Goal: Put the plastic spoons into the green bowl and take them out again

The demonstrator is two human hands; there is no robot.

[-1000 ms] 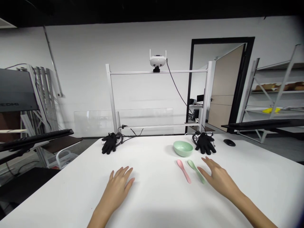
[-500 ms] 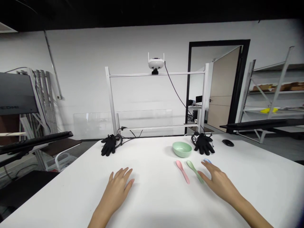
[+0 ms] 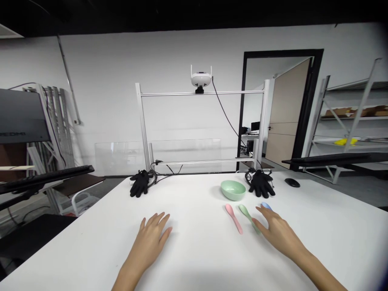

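- While I monitor from the remote station, the person's right hand (image 3: 281,236) hovers low over the spoons at the front of the white counter (image 3: 194,258), and the left hand (image 3: 148,242) lies flat on the counter, well apart from them.
- Right hand: the fingers (image 3: 266,216) are spread and open, gripping nothing. Its thumb side is just beside the sage-green plastic spoon (image 3: 248,218), and its fingertips are near the pale blue plastic spoon (image 3: 266,206). I cannot confirm contact with either.
- Left hand: the fingers (image 3: 157,224) are open and splayed, holding nothing, with no item nearby.
- Items: the pink plastic spoon (image 3: 234,218) lies on the counter left of the green one, and the two lie side by side and slightly angled. The rounded sage-green plastic bowl (image 3: 233,190) sits beyond them, apart from all three spoons.
- Adjacent: a black fabric glove (image 3: 261,183) with cabling lies just right of the bowl, and a second black fabric glove (image 3: 140,183) lies toward the far left.
- Step assessed: reach stage at the spoons, with nothing lifted.
- Requirement: in my judgement, raising any spoon calls for the right fingers to close around it; the pale blue spoon needs the hand clear to be properly inspected.
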